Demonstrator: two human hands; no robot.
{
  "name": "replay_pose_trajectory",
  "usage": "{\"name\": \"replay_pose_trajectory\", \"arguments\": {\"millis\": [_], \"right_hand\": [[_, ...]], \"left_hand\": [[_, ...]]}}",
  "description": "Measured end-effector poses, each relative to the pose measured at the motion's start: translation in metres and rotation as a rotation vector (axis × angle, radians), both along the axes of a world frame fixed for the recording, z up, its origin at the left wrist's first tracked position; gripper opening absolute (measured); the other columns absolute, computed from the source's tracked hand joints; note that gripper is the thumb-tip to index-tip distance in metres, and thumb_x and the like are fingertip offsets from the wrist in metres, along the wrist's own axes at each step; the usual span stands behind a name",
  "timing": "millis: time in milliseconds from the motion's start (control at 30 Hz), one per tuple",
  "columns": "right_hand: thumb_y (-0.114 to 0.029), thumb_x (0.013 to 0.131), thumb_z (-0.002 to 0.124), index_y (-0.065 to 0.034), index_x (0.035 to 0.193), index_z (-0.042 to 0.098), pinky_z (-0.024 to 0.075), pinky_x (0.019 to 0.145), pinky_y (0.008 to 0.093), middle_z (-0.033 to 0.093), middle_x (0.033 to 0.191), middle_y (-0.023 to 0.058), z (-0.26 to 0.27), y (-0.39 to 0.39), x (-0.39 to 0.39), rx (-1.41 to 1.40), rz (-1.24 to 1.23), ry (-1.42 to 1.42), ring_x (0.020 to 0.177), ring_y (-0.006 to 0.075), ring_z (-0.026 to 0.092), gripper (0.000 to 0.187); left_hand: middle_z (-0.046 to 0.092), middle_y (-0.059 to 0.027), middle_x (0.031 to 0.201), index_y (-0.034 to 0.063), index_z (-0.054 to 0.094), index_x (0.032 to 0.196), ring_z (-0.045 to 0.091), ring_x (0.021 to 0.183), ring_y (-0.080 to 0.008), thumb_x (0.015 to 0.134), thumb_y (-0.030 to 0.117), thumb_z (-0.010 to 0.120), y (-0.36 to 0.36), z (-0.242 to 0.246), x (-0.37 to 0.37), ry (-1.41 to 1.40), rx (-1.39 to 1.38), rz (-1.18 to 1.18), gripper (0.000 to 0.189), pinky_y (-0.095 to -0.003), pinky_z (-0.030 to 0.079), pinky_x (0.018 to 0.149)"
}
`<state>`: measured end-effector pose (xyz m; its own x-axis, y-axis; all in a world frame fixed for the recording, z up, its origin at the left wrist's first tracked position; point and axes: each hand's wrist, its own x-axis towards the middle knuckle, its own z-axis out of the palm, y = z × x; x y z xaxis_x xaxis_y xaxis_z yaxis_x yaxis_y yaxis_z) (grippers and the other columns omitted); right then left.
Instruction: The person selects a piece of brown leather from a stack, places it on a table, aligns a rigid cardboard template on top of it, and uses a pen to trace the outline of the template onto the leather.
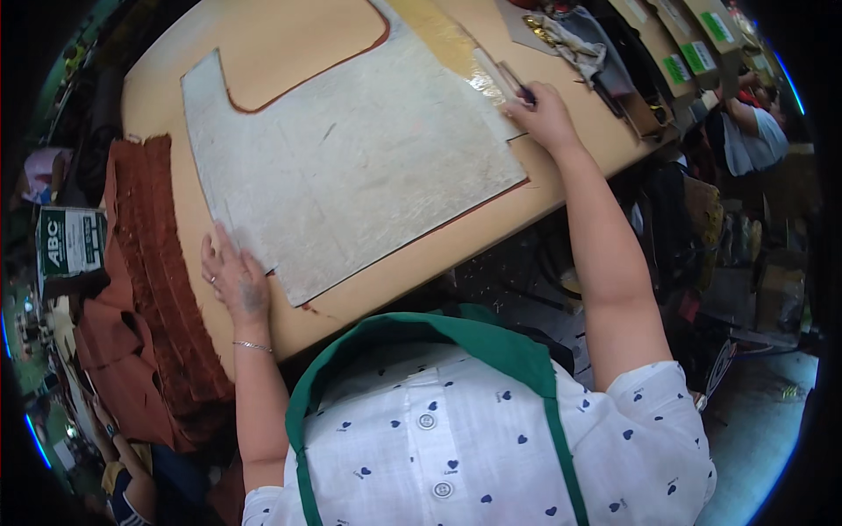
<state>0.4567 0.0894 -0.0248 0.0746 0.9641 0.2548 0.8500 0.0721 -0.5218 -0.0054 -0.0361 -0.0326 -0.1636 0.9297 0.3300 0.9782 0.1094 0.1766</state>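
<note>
A large, flat, grey-white pattern sheet [368, 158] with a cut-out curve lies on the tan table [427, 263]. Reddish-brown material [487, 196] shows as a thin rim under its curve and front edge. My left hand [240, 279] is spread along the sheet's lower left edge, its fingers apart and gripping nothing. At the right edge my right hand [543, 118] is closed around a slim dark tool [528, 95]; whether it is a pen or a blade I cannot tell. Shiny yellowish tape or film [441, 36] covers the sheet's upper right part.
Stacked reddish-brown material [151, 276] with ragged edges hangs over the table's left side. Cardboard boxes [677, 39] with green labels stand at the upper right, near a crumpled cloth [572, 46]. Other people are at the far left and right.
</note>
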Motion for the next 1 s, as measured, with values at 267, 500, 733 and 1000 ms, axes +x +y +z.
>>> {"name": "replay_pose_trajectory", "arguments": {"millis": [267,500,733,1000], "right_hand": [[-0.026,0.091,0.05,-0.0046,0.09,0.059,0.0383,0.057,0.0183,0.052,0.074,-0.0014,0.021,-0.122,-0.145,-0.346,0.165,1.037,0.062,0.0053,0.047,0.024],[-0.011,0.085,0.06,-0.0022,0.09,0.056,0.0444,0.071,0.0219,0.058,0.081,0.0026,0.003,-0.143,-0.168,-0.303,0.362,1.082,0.077,0.0087,0.055,0.011],[-0.009,0.083,0.061,-0.0031,0.089,0.056,0.0423,0.072,0.021,0.057,0.083,0.0015,0.0,-0.146,-0.168,-0.273,0.435,0.967,0.079,0.0081,0.053,0.009],[-0.004,0.081,0.061,-0.0022,0.084,0.058,0.0429,0.07,0.0224,0.057,0.08,0.0027,0.002,-0.148,-0.17,-0.216,0.426,0.962,0.075,0.009,0.053,0.005]], "left_hand": [[0.025,-0.0097,0.141,0.0219,0.043,0.129,0.016,0.131,-0.0356,0.085,0.035,0.05,-0.005,0.029,0.084,-0.006,-0.276,-0.415,0.046,-0.064,0.02,0.094],[0.019,-0.007,0.144,0.0307,0.035,0.133,0.012,0.133,-0.0341,0.085,0.049,0.044,0.002,0.014,0.09,0.037,-0.291,-0.393,0.052,-0.0701,0.016,0.092],[0.019,-0.0066,0.144,0.0314,0.035,0.133,0.011,0.133,-0.034,0.086,0.049,0.042,-0.001,0.015,0.09,0.02,-0.286,-0.384,0.051,-0.0696,0.017,0.093],[0.019,-0.0068,0.144,0.0291,0.035,0.133,0.012,0.133,-0.0343,0.077,0.059,0.049,0.0,0.016,0.095,0.022,-0.275,-0.399,0.065,-0.0693,0.017,0.093]]}}
